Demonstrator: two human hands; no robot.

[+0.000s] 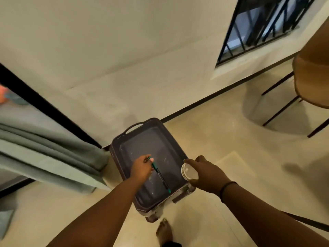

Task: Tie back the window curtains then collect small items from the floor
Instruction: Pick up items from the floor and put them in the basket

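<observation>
cream floor (204,139) holds my dark bin (142,202); left hand (141,169) pinches a green pen (161,177) over it, right hand (207,174) curls round a white lid (188,172).

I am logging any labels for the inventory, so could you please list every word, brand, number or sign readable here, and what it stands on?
None can be read.
Pen, held by the left hand over the tray: pale marks along the barrel, too small and blurred to read.
Round lid, held by the right hand: no print shows.
Tray: only pale specks, no lettering.
</observation>
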